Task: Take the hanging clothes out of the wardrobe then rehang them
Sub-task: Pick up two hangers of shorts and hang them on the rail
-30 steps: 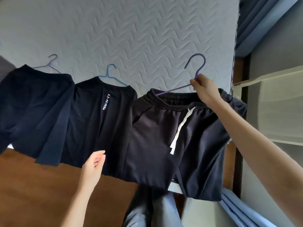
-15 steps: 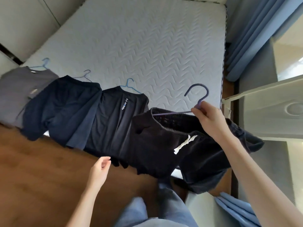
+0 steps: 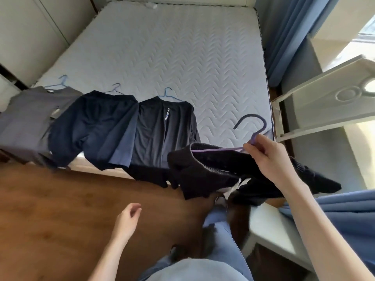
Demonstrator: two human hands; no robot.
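Note:
My right hand (image 3: 269, 157) grips the neck of a purple hanger (image 3: 250, 126) carrying black shorts (image 3: 205, 175) with a white drawstring, lifted off the near right corner of the mattress (image 3: 182, 57). Three other garments lie on hangers along the mattress's near edge: a black shirt (image 3: 162, 130) with white lettering, dark navy shorts (image 3: 93, 126) and a grey top (image 3: 26, 118). My left hand (image 3: 126, 219) hovers over the wooden floor with its fingers loosely curled and nothing in it.
A white wardrobe door (image 3: 328, 98) stands ajar at the right. Blue curtains (image 3: 288, 37) hang behind the bed, and more blue fabric (image 3: 345, 216) lies at the lower right. A white ledge (image 3: 269, 228) sits by my legs. Brown wooden floor (image 3: 50, 209) spreads left.
The black shorts have been lifted off the mattress and now bunch and swing under the hanger. My view has pulled back, showing the whole bed and the grey top.

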